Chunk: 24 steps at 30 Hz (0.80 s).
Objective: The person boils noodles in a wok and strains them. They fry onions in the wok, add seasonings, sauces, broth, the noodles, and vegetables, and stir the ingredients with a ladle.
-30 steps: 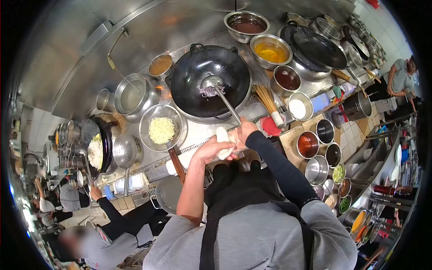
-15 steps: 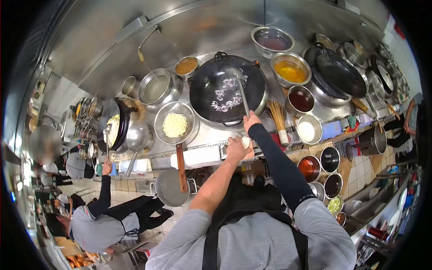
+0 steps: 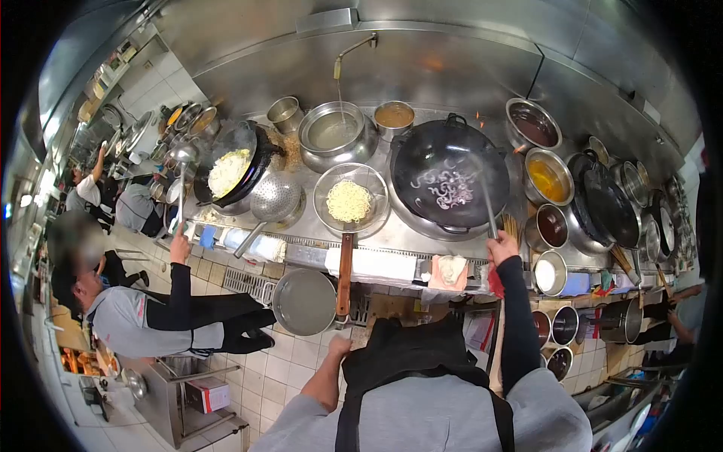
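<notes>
My right hand [image 3: 501, 247] is wrapped round the handle of a long metal ladle [image 3: 489, 203], which reaches into a black wok [image 3: 422, 158]. The ladle's head is blurred. Pale, curled pieces of food [image 3: 453, 188] lie on the wok's bottom. Low beside my body, my left hand [image 3: 340, 346] is closed in a fist, and nothing shows in it. It is just below the wooden handle [image 3: 345, 279] of a strainer [image 3: 320, 192], apart from it. Noodles [image 3: 349, 201] sit in the strainer. A folded cloth [image 3: 452, 273] lies on the front ledge.
Left of the strainer are a perforated skimmer [image 3: 275, 197] and a pot of water [image 3: 335, 132] under a tap. Bowls of yellow liquid [image 3: 548, 179] and dark sauce [image 3: 552, 226] stand right of the wok. A co-worker [image 3: 135, 324] at left holds a ladle by another wok [image 3: 260, 169]. A deep pan [image 3: 303, 303] is below the ledge.
My view has swung left, so the stove appears further right. My left hand has left the cloth on the ledge and dropped down to the left. The food pieces have moved closer together.
</notes>
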Each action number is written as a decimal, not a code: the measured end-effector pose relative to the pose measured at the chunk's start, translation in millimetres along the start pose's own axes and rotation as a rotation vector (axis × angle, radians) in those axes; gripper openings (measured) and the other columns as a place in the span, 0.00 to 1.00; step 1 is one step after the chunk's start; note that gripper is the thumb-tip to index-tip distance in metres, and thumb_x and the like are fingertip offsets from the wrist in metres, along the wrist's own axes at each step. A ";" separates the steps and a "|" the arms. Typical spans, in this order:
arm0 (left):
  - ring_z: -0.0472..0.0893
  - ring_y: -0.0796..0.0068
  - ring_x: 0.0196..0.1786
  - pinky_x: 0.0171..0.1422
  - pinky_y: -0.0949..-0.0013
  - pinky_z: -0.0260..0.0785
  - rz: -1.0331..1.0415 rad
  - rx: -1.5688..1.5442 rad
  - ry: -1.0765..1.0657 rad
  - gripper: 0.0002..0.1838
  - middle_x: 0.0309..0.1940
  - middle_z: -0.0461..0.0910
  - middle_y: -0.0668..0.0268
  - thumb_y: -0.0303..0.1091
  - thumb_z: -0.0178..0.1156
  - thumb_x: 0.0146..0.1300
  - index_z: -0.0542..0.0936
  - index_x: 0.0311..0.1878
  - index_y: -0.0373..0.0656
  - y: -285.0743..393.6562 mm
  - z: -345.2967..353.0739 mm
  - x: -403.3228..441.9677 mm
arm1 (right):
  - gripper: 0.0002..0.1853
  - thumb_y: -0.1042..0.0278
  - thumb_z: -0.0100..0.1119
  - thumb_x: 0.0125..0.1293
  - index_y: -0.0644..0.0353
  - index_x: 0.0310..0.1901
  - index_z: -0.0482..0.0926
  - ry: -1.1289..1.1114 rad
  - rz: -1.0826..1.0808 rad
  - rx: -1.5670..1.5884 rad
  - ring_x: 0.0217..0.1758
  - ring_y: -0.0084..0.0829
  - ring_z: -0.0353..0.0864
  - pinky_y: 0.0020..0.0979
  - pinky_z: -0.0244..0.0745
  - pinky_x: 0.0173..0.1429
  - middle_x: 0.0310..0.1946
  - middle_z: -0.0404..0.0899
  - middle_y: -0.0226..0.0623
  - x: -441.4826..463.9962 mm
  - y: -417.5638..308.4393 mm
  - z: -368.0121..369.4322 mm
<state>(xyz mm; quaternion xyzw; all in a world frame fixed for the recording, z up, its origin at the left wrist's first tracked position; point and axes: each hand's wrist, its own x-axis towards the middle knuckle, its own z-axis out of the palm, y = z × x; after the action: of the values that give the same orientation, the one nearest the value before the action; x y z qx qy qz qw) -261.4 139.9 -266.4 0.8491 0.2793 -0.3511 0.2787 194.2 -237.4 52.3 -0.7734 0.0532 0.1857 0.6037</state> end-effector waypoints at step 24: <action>0.82 0.70 0.25 0.27 0.69 0.77 0.022 -1.406 0.061 0.13 0.29 0.82 0.59 0.32 0.60 0.65 0.76 0.49 0.35 42.1 -132.0 31.3 | 0.07 0.78 0.55 0.64 0.59 0.43 0.76 0.252 -0.076 -0.112 0.13 0.20 0.70 0.24 0.63 0.14 0.17 0.72 0.27 -131.9 20.5 46.8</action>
<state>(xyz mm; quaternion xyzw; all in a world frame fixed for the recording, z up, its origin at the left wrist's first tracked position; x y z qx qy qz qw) -156.4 208.0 -199.3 0.4799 0.4390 -0.0606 0.7571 55.4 -217.0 70.5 -0.8247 0.0885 0.0669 0.5547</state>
